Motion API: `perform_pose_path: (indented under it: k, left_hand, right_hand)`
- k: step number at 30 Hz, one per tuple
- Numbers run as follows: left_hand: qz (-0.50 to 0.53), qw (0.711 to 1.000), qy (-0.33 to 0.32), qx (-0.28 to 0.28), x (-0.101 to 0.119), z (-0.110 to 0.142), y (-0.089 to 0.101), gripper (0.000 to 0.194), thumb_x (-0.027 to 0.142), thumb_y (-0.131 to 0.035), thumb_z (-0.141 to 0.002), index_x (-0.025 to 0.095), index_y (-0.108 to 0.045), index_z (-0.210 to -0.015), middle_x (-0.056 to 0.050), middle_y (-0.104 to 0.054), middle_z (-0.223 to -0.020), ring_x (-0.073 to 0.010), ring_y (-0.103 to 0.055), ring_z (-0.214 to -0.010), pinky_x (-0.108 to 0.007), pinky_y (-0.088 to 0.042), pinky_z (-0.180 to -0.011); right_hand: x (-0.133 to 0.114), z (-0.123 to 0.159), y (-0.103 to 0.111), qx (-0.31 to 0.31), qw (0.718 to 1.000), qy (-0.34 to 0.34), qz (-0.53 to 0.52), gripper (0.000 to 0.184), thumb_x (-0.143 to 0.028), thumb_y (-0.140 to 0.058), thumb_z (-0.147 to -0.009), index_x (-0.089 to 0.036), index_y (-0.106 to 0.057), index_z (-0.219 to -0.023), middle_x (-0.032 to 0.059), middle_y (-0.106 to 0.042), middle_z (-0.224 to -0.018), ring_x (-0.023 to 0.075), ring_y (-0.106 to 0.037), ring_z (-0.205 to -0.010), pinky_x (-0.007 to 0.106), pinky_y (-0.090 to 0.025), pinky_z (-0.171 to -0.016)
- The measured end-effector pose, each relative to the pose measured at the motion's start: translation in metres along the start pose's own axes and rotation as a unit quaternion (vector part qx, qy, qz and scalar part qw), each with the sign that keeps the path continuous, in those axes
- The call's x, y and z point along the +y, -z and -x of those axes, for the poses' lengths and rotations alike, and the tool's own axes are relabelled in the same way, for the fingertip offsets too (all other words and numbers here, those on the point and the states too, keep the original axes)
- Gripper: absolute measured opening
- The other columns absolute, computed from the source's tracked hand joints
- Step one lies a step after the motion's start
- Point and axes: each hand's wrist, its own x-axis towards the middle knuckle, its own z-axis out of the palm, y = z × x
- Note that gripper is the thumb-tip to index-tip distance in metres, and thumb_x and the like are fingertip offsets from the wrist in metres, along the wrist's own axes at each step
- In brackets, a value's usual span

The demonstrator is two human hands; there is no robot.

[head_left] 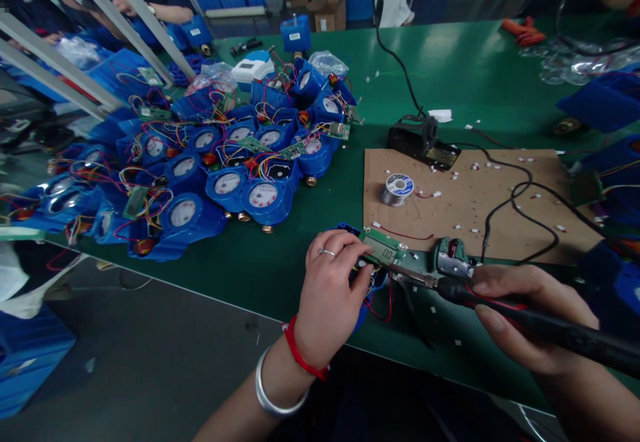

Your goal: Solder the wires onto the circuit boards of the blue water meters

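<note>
Green circuit board with a small grey display (384, 249) sits at the near edge of the green workbench (450, 82), over a blue meter housing (367, 282). My left hand (327, 295) pinches its left end, fingers curled. My right hand (530, 315), closed around a black soldering iron (525, 322), brings the tip beside its right edge.

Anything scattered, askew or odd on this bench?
Small white bits lie strewn over the cardboard sheet and green table. Blue meters sit in a tangled heap, wires loose. Otherwise nothing stands out.
</note>
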Motion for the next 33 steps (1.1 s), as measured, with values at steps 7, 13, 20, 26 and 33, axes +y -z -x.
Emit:
perform_pose_path:
  k: [7,13,20,26,33]
  left_hand:
    - [-0.001,1.0,0.003,-0.002,0.0,0.0,0.0,0.019,0.013,-0.061,-0.082,0.02,-0.061,-0.099,-0.003,-0.059,-0.104,-0.0204,-0.047,-0.109,-0.044,-0.037,-0.1]
    - [-0.002,1.0,0.005,-0.002,0.001,0.0,0.001,0.019,0.013,-0.061,-0.081,0.021,-0.061,-0.099,-0.003,-0.059,-0.104,-0.0216,-0.047,-0.109,-0.046,-0.038,-0.1]
    - [-0.003,1.0,0.004,0.001,0.002,0.0,0.001,0.019,0.013,-0.061,-0.081,0.021,-0.061,-0.099,-0.003,-0.059,-0.104,-0.0218,-0.048,-0.109,-0.047,-0.038,-0.1]
    - [0.001,1.0,0.001,0.004,0.001,0.0,0.0,0.02,0.012,-0.061,-0.081,0.022,-0.061,-0.099,-0.004,-0.059,-0.104,-0.0223,-0.048,-0.109,-0.048,-0.039,-0.099]
    - [-0.004,1.0,0.003,0.0,0.001,0.001,0.001,0.02,0.012,-0.061,-0.082,0.021,-0.061,-0.1,-0.003,-0.058,-0.105,-0.0204,-0.047,-0.11,-0.045,-0.038,-0.101]
  right_hand:
    - [-0.001,0.003,-0.002,-0.04,0.998,0.039,-0.03,0.03,-0.009,-0.064,-0.068,-0.02,-0.059,-0.096,0.004,-0.062,-0.074,0.0195,-0.062,-0.064,0.034,-0.052,-0.055]
    - [-0.006,0.003,-0.004,-0.028,0.998,0.06,-0.018,0.034,-0.006,-0.064,-0.065,-0.02,-0.06,-0.095,0.0028,-0.061,-0.071,0.0189,-0.062,-0.062,0.032,-0.051,-0.054]
    - [-0.011,-0.002,-0.003,-0.062,0.995,0.054,-0.058,0.038,-0.002,-0.061,-0.066,-0.02,-0.058,-0.099,0.0001,-0.059,-0.066,0.0158,-0.058,-0.053,0.029,-0.046,-0.046]
    - [-0.015,-0.003,-0.003,-0.06,0.993,0.056,-0.083,0.045,-0.002,-0.06,-0.064,-0.022,-0.057,-0.104,0.0011,-0.06,-0.067,0.0177,-0.059,-0.054,0.031,-0.047,-0.045]
    - [-0.013,-0.005,-0.001,-0.077,0.992,0.083,-0.051,0.038,-0.004,-0.062,-0.067,-0.017,-0.056,-0.101,0.0016,-0.06,-0.07,0.0149,-0.059,-0.056,0.028,-0.047,-0.047]
